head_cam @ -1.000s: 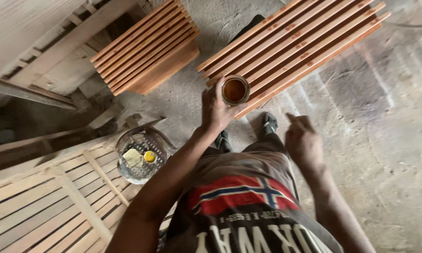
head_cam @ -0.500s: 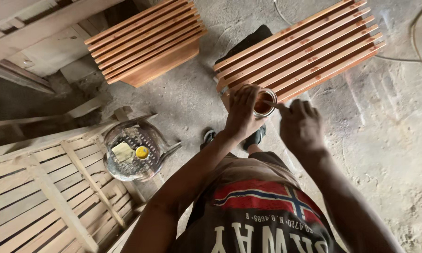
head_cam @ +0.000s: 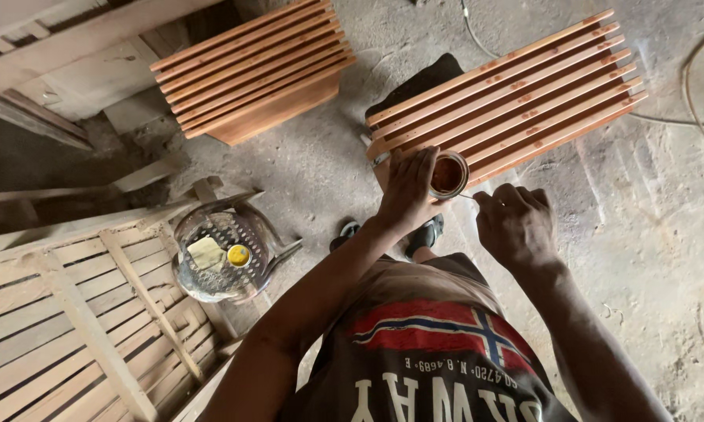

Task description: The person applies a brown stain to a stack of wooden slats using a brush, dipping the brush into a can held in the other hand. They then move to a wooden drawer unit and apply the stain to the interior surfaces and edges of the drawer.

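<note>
Head view: the left hand (head_cam: 406,187) grips a small round tin (head_cam: 449,174) of brown liquid above the near end of a slatted wooden panel (head_cam: 516,98), whose slats run away rightward. The right hand (head_cam: 514,223), clenched on something thin, sits just right of the tin.

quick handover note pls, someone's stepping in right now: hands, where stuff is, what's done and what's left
Left hand: wrapped around a small open can of reddish-brown liquid, held above the floor.
Right hand: beside the can, pinching something thin whose tip points at the can; too small to name.
Ahead: a slatted wooden panel that looks reddish, as if coated; a second slatted piece lies further left.
A plastic stool at left carries a yellow cap and a pale pad.
Paler slatted frames at lower left look uncoated.
</note>
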